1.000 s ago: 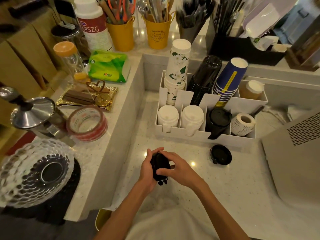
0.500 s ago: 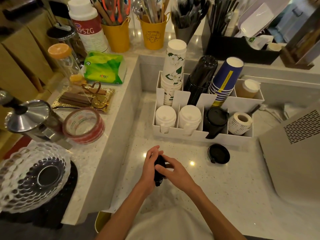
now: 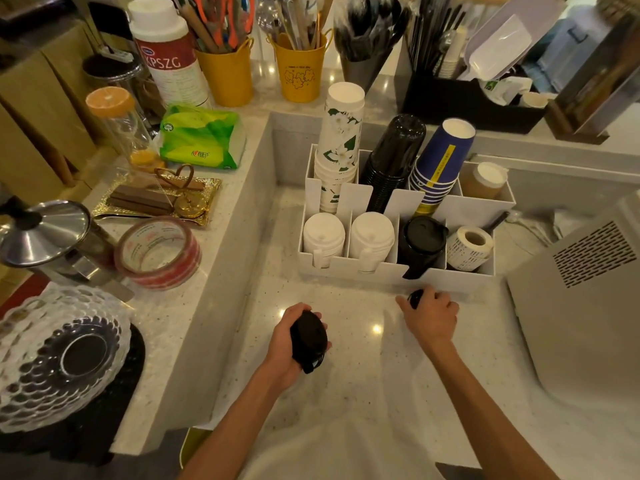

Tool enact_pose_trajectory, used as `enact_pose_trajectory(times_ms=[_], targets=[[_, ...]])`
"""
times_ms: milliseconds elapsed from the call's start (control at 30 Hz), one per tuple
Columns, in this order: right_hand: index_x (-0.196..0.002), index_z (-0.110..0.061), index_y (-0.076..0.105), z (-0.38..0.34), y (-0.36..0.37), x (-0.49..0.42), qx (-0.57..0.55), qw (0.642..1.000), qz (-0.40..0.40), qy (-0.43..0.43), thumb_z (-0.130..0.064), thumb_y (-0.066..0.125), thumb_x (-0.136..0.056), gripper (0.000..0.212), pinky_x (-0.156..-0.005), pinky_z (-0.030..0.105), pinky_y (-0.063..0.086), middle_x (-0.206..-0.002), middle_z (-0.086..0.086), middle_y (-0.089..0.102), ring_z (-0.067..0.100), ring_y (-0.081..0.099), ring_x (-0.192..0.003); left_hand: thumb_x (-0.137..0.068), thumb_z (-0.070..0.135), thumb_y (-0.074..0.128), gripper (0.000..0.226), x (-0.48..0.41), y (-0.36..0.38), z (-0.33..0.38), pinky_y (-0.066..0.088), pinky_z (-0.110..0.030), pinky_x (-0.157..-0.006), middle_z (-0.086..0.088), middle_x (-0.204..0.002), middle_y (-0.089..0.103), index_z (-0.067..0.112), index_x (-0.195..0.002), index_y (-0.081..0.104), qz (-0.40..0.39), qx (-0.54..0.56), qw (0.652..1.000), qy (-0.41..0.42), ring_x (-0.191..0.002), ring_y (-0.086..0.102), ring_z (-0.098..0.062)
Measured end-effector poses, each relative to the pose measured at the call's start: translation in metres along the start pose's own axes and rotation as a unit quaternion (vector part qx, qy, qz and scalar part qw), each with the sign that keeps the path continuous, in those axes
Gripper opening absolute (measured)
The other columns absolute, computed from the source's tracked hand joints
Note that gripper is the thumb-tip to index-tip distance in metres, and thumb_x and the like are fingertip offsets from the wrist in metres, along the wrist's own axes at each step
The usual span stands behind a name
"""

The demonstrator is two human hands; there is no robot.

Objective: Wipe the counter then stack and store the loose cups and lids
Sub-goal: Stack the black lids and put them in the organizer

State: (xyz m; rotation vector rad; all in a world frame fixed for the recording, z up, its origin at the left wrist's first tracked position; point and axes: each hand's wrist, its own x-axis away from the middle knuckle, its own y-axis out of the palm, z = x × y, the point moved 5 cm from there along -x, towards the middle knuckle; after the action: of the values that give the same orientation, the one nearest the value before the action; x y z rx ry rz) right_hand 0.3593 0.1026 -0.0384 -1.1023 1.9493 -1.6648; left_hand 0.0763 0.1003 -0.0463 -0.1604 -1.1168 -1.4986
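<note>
The hands have parted. The left hand grips the black lids above the speckled tabletop. The right hand has moved to 1 o'clock and curls over the loose lid, just before the white organizer.

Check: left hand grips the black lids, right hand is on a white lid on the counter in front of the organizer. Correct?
Not quite. The loose lid under the right hand is black, not white, as the head view shows. The rest stands: the left hand grips the black lids, and the right hand's lid is on the counter in front of the organizer.
</note>
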Motion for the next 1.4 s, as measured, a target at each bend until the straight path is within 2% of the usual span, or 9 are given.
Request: enact_pose_trajectory(times_ms=[100, 200, 333, 567, 667, 767, 1000, 1133, 1400], targets=[[-0.135, -0.012, 0.036, 0.014, 0.006, -0.015, 0.043, 0.995, -0.074, 0.059, -0.061, 0.06, -0.083, 0.075, -0.1, 0.049, 0.042, -0.135, 0.021, 0.044, 0.041, 0.046, -0.121, -0.075, 0.029, 0.074, 0.025, -0.001, 0.001, 0.0, 0.052, -0.056, -0.088, -0.013, -0.099, 0.067, 0.015, -0.093, 0.067, -0.025, 0.031, 0.999, 0.004, -0.092, 0.065, -0.031], [-0.134, -0.012, 0.037, 0.008, 0.007, -0.014, 0.049, 0.997, -0.068, 0.006, -0.041, 0.058, -0.091, 0.056, -0.094, 0.046, 0.048, -0.127, 0.019, 0.055, 0.037, 0.055, -0.113, -0.076, 0.029, 0.072, 0.026, -0.002, 0.0, 0.002, 0.052, -0.059, -0.092, -0.014, -0.105, 0.065, 0.016, -0.097, 0.065, -0.045, 0.043, 0.998, 0.016, -0.1, 0.064, -0.034], [-0.131, -0.021, 0.05, -0.021, 0.003, 0.01, -0.184, 0.978, -0.066, -0.071, -0.017, 0.056, -0.094, 0.038, -0.087, 0.038, 0.051, -0.123, 0.01, 0.063, 0.028, 0.062, -0.104, -0.086, 0.031, 0.065, 0.025, -0.005, -0.007, 0.004, 0.049, -0.063, -0.095, -0.018, -0.117, 0.062, 0.015, -0.105, 0.064, -0.021, 0.052, 0.998, 0.038, -0.113, 0.061, -0.038], [-0.114, -0.021, 0.068, -0.073, 0.006, 0.076, -0.605, 0.76, -0.231, 0.053, 0.0, 0.036, -0.094, 0.043, -0.057, 0.026, 0.054, -0.12, 0.009, 0.064, 0.025, 0.062, -0.102, -0.09, 0.039, 0.063, 0.035, -0.01, -0.014, 0.004, 0.053, -0.06, -0.091, -0.019, -0.125, 0.064, 0.014, -0.115, 0.062, 0.031, 0.056, 0.996, 0.054, -0.113, 0.064, -0.038], [-0.117, -0.017, 0.067, -0.075, 0.013, 0.085, -0.627, 0.723, -0.27, 0.104, -0.006, 0.04, -0.093, 0.038, -0.057, 0.032, 0.048, -0.12, 0.014, 0.066, 0.026, 0.062, -0.09, -0.089, 0.041, 0.063, 0.032, -0.009, -0.016, 0.005, 0.053, -0.059, -0.091, -0.017, -0.122, 0.066, 0.016, -0.108, 0.063, 0.038, 0.038, 0.997, 0.057, -0.112, 0.065, -0.038], [-0.117, -0.021, 0.067, -0.075, 0.018, 0.091, -0.633, 0.7, -0.311, 0.11, -0.037, 0.053, -0.096, 0.03, -0.074, 0.038, 0.053, -0.118, 0.007, 0.068, 0.027, 0.065, -0.103, -0.087, 0.055, 0.058, 0.041, -0.005, -0.01, 0.006, 0.059, -0.048, -0.081, -0.012, -0.116, 0.071, 0.021, -0.109, 0.065, 0.047, -0.024, 0.996, 0.07, -0.106, 0.069, -0.033], [-0.109, -0.035, 0.06, -0.096, 0.042, 0.128, -0.513, 0.811, -0.281, 0.003, -0.051, 0.065, -0.085, 0.029, -0.074, 0.023, 0.057, -0.111, -0.002, 0.069, 0.013, 0.069, -0.099, -0.084, 0.072, 0.041, 0.061, 0.001, 0.016, -0.002, 0.057, -0.043, -0.083, -0.003, -0.115, 0.07, 0.026, -0.118, 0.06, -0.034, -0.099, 0.991, 0.083, -0.11, 0.067, -0.029], [-0.108, -0.033, 0.058, -0.096, 0.036, 0.12, -0.459, 0.847, -0.269, -0.015, -0.053, 0.063, -0.086, 0.03, -0.058, 0.01, 0.048, -0.105, -0.01, 0.066, 0.003, 0.065, -0.092, -0.086, 0.07, 0.037, 0.061, 0.002, 0.012, 0.001, 0.057, -0.044, -0.083, -0.009, -0.117, 0.067, 0.023, -0.115, 0.062, -0.023, -0.109, 0.99, 0.081, -0.108, 0.068, -0.03], [-0.107, -0.028, 0.056, -0.095, 0.033, 0.12, -0.374, 0.89, -0.252, -0.068, -0.059, 0.055, -0.088, 0.036, -0.064, 0.011, 0.044, -0.102, -0.013, 0.063, -0.001, 0.061, -0.089, -0.085, 0.071, 0.04, 0.062, 0.004, 0.009, 0.003, 0.059, -0.04, -0.075, -0.013, -0.104, 0.072, 0.019, -0.107, 0.066, 0.007, -0.141, 0.987, 0.078, -0.099, 0.072, -0.028]])
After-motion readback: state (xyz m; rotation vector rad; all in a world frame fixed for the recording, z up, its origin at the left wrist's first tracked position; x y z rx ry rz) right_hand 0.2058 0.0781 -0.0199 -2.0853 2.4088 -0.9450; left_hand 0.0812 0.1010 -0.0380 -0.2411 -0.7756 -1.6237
